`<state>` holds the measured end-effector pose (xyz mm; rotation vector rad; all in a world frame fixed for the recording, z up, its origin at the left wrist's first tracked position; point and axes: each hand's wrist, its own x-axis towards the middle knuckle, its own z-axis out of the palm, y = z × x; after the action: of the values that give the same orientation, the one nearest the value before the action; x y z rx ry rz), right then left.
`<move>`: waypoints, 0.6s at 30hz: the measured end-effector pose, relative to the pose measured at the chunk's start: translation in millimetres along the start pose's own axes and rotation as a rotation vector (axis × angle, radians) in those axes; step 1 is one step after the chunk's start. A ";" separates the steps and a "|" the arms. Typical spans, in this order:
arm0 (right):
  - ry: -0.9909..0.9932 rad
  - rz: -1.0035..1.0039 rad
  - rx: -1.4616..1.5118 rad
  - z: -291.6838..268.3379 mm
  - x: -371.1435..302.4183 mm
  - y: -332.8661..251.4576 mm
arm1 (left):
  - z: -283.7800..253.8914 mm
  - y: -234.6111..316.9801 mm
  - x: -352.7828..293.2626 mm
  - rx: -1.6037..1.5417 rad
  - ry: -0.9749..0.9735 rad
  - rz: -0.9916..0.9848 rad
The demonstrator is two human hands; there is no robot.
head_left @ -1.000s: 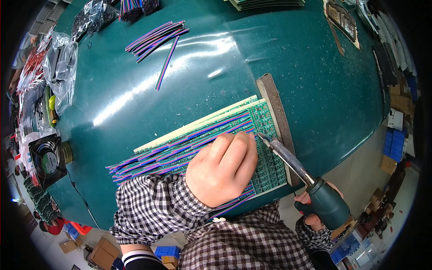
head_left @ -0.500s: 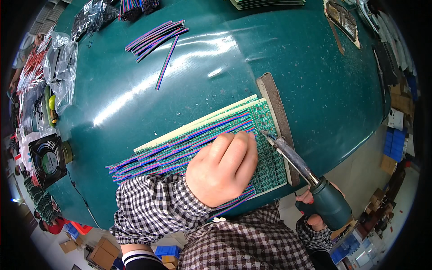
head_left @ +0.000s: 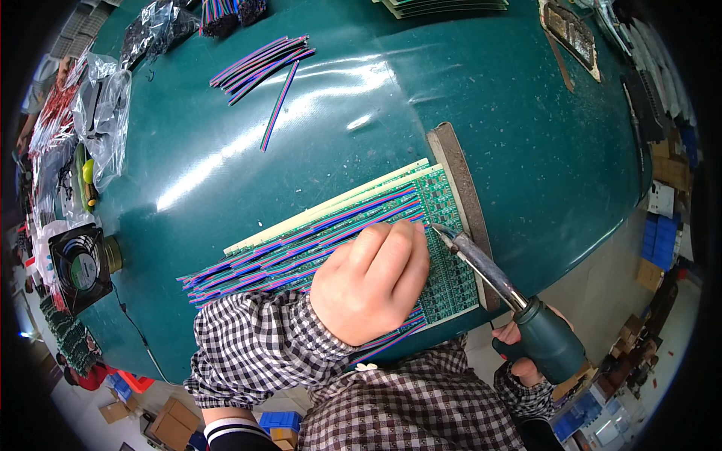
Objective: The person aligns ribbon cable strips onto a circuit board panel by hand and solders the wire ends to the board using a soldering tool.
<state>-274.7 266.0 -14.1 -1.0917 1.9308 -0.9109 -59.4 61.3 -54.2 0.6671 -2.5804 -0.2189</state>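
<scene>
My left hand (head_left: 372, 286) is closed, its fingers bunched over a green circuit board panel (head_left: 451, 289). It pinches the end of a thin multi-coloured ribbon wire, mostly hidden beneath the fingers. More blue, red and black ribbon wires (head_left: 301, 237) lie side by side across the panel, ends trailing to the left. My right hand (head_left: 526, 368), partly hidden, grips the dark green handle of a soldering iron (head_left: 553, 342). Its bent metal tip points left and meets the board right beside my left fingertips. A brown bar (head_left: 470, 207) lies along the panel's right edge.
A loose bundle of ribbon wires (head_left: 263, 66) lies at the far left of the green table mat (head_left: 526, 135). At the left edge stands a small black fan (head_left: 79, 267). A stack of boards (head_left: 444, 6) sits at the back; a metal tray (head_left: 571, 34) lies far right.
The soldering iron has shifted slightly left and down, its tip now closer to my left fingertips. My left hand has barely moved.
</scene>
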 end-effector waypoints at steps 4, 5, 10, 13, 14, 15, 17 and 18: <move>0.034 -0.002 0.028 3.1 -1.6 2.7 | 1.5 -0.4 -0.4 -0.007 0.010 0.004; 0.034 -0.002 0.029 3.6 -2.2 3.2 | 1.3 -0.4 -0.3 -0.007 0.010 0.004; 0.020 0.004 0.030 2.8 1.4 0.3 | -2.8 3.9 2.0 -0.062 -0.017 -0.054; 0.024 0.021 0.052 4.0 2.6 -2.4 | -4.3 4.0 2.5 -0.059 -0.028 -0.054; 0.023 0.021 0.052 3.9 2.7 -2.1 | -4.4 3.9 2.6 -0.059 -0.028 -0.054; 0.018 0.016 0.052 3.6 2.8 -1.4 | -4.5 3.8 2.8 -0.061 -0.028 -0.054; 0.012 0.011 0.051 3.3 2.2 -0.4 | -4.5 3.8 2.7 -0.062 -0.028 -0.053; 0.017 0.002 0.040 3.4 1.2 -0.1 | -4.5 3.8 2.4 -0.062 -0.028 -0.054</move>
<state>-272.3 264.1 -15.9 -1.0624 1.9187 -0.9563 -60.8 63.3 -48.3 0.7166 -2.5732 -0.3265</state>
